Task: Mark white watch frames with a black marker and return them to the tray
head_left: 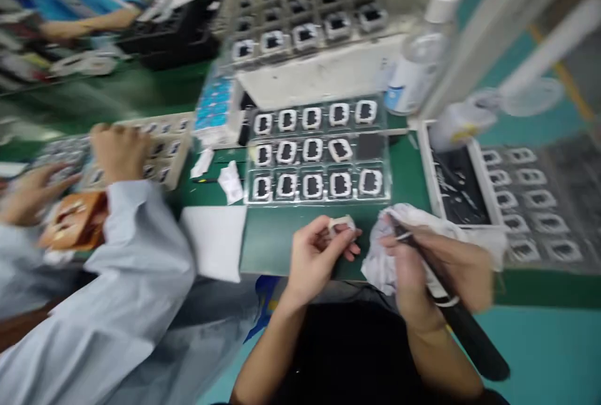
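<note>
My left hand [310, 261] pinches a small white frame-like part [342, 225] between thumb and fingers, just above the green bench edge. My right hand [422, 280] is wrapped round a black-handled, pen-like tool [476, 339] with silver bands. The tool points up and left; its tip is blurred, so its exact kind does not show. Under and behind that hand lies a crumpled white cloth [374, 255]. Beyond my hands, a clear plastic tray [370, 146] holds rows of white frames with dark centres, and its middle-row right pocket has no frame.
A co-worker's grey-blue sleeves [141, 236] reach in from the left, near an orange block [77, 220]. A white box [493, 205] of dark small parts, a pump bottle [413, 67] and another tray [535, 195] stand right. A white pad [213, 242] lies left.
</note>
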The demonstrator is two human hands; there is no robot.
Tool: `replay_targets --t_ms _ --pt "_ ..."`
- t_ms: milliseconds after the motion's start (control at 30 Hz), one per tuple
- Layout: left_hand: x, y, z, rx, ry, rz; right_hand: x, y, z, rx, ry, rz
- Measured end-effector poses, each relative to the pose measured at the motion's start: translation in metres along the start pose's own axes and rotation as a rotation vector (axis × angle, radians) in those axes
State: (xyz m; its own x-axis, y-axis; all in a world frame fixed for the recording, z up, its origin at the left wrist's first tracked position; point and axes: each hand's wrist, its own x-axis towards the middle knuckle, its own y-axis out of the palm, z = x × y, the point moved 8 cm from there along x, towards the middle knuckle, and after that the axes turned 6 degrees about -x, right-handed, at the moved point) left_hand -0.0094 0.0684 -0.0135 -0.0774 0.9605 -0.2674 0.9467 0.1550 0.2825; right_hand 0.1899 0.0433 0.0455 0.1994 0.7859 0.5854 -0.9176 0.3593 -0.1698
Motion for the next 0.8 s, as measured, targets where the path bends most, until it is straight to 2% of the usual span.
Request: replay_targets --t_ms 33,67,100,200,300,567,700,800 --pt "-0.001 -0.001 -0.002 0.031 0.017 0.001 -0.002 0.003 0.008 -0.019 0.000 -0.024" --pt "-0.002 -0.002 -0.004 0.065 0.040 0.008 -0.004 0.015 0.011 0.016 0.031 0.050" --pt "-0.003 -0.004 -0.006 0.093 0.066 0.016 -0.005 0.017 0.013 0.041 0.062 0.009" --pt "-0.003 -0.008 -0.010 0.132 0.132 0.007 -0.007 0.030 0.008 0.128 0.176 0.036" --pt "-0.006 -0.006 -0.012 0.121 0.143 -0.010 -0.008 0.034 0.003 0.232 0.217 0.067" --pt "-0.001 0.000 -0.011 0.082 0.053 -0.028 -0.015 0.041 -0.014 0.284 0.158 0.066" --pt "-0.004 0.000 -0.012 0.084 0.116 -0.025 -0.014 0.038 -0.007 0.151 0.088 0.029" --pt "-0.006 0.001 -0.012 0.132 0.168 -0.024 -0.011 0.037 -0.001 0.084 0.054 0.047"
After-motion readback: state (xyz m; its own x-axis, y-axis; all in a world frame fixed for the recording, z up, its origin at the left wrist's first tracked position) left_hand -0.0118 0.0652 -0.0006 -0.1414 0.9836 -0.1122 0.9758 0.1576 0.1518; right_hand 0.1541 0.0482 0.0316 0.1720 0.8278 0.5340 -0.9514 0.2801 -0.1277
